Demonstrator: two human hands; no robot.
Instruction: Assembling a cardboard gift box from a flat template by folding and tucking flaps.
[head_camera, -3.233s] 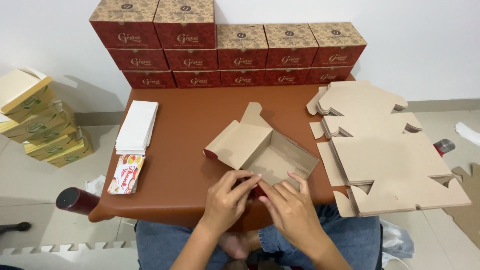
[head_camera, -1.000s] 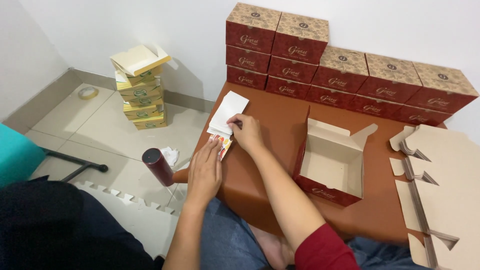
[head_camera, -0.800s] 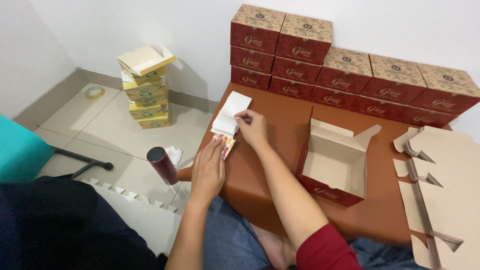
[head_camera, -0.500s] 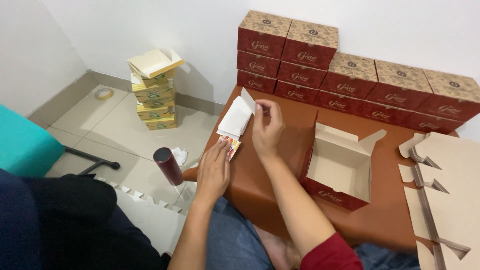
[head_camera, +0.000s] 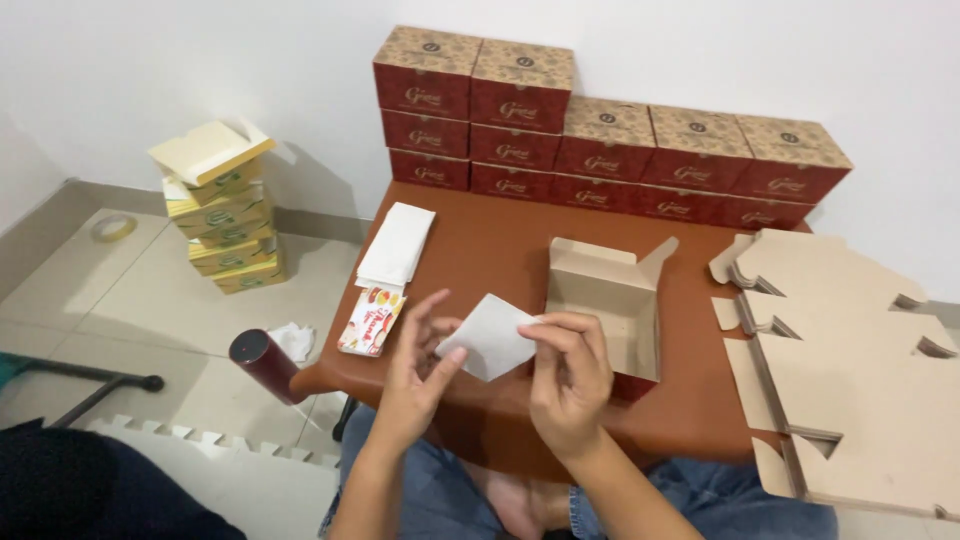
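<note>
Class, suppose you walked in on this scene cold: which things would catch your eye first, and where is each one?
Most striking is the white paper sheet held up between the left hand and right hand, just above the brown table's near edge. Right behind it stands an open cardboard box, and a wall of closed red boxes lines the table's far side. Flat box blanks are piled at the right.

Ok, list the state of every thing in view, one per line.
white paper sheet: held up by both hands
left hand: pinching the sheet's left corner
right hand: gripping its right edge
brown cardboard box: assembled, open, empty
white paper stack: lying flat
flat cardboard blanks: unfolded, piled
red closed boxes: stacked against wall
</note>
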